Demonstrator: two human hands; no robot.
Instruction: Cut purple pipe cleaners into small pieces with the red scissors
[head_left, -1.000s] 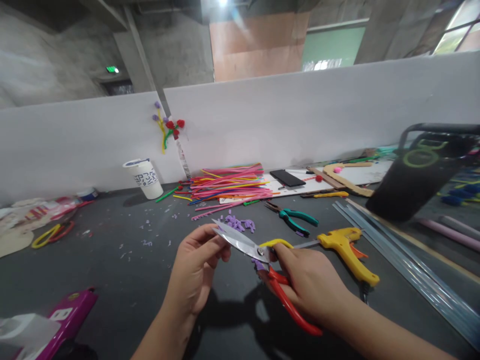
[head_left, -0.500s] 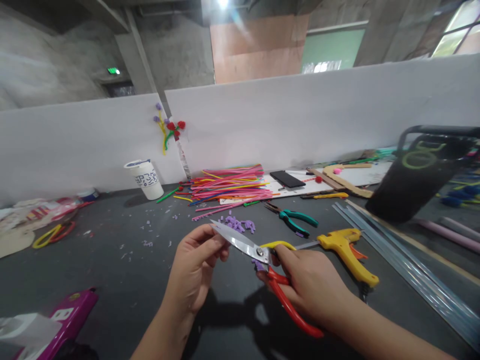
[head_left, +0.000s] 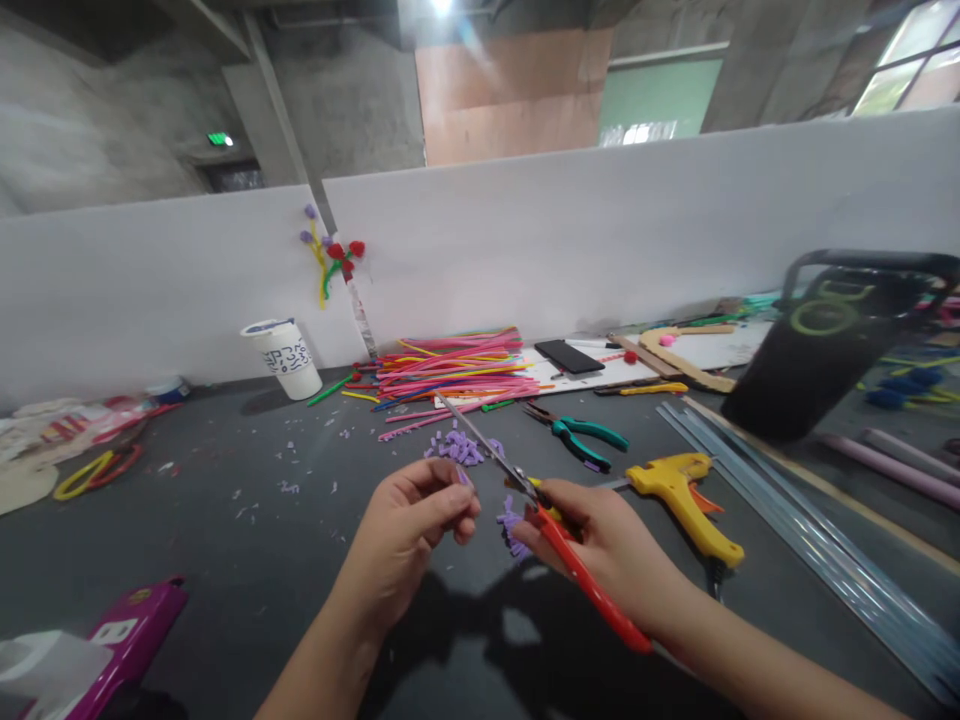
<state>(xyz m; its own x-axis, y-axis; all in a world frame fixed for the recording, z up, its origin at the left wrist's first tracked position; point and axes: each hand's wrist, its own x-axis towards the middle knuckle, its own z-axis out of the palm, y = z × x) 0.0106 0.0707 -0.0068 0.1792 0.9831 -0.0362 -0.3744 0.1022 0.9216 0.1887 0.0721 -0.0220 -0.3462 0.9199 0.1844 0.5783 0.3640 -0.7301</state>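
My left hand is closed in a pinch on a small purple foam-like piece, only its tip showing between thumb and fingers. My right hand grips scissors with red and yellow handles. Their blades point up and to the left, seen nearly edge-on, just beyond the left fingertips and apart from the purple piece. One pile of cut purple pieces lies behind the blades. Another purple cluster lies beside the right hand, partly hidden by it.
Pink and coloured stems lie at the back, near a white cup and a phone. Teal pliers, a yellow glue gun and clear sticks are on the right. A purple power strip sits front left.
The scissors have turned edge-on, and their blades have moved up and away from my left fingertips. The purple piece in my left hand now shows.
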